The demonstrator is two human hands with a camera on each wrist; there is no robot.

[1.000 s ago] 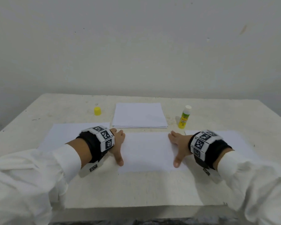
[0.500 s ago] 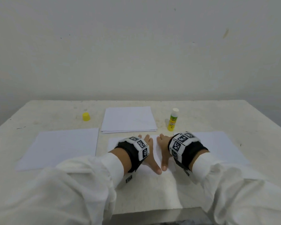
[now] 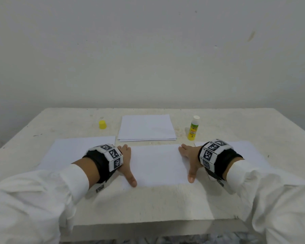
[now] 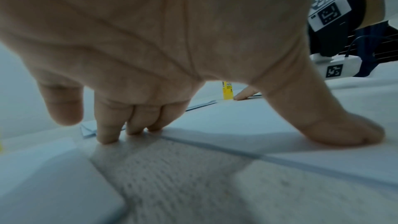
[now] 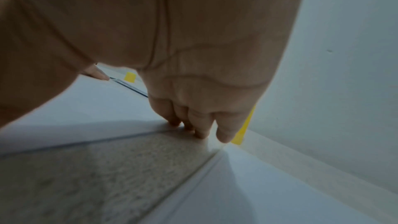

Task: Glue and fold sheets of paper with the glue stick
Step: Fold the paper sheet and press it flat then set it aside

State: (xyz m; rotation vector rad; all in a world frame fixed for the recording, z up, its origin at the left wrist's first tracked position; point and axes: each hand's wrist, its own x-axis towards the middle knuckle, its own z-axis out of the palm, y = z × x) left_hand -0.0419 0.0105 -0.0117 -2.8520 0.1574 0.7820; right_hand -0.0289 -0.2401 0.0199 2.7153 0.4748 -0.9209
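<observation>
White sleeves reached in from the near edge of the pale, speckled table [image 3: 148, 205], each wrist wearing a black band with square printed markers. Both hands lay flat with fingers straight and thumbs spread, pressing the ends of a folded sheet [image 3: 157, 164] lying crosswise in front of the person: the left hand [image 3: 126, 161] on its left end, the right hand [image 3: 189, 158] on its right end. Neither hand pinched or held anything. Judging by this, the sheet had already been folded, probably glued too, and was being smoothed down. Two flat single sheets lay just beside it, the left sheet [image 3: 74, 148] and the right sheet [image 3: 250, 150], seemingly waiting their turn. Farther back, a neat paper stack [image 3: 146, 127] sat in the middle. The glue stick [image 3: 193, 128] stood upright to the right of the stack, uncapped, its white tip showing; its yellow cap [image 3: 102, 124] rested on the table to the left of the stack. Behind the scuffed table rose a plain off-white wall [image 3: 148, 50] with a few small marks.
</observation>
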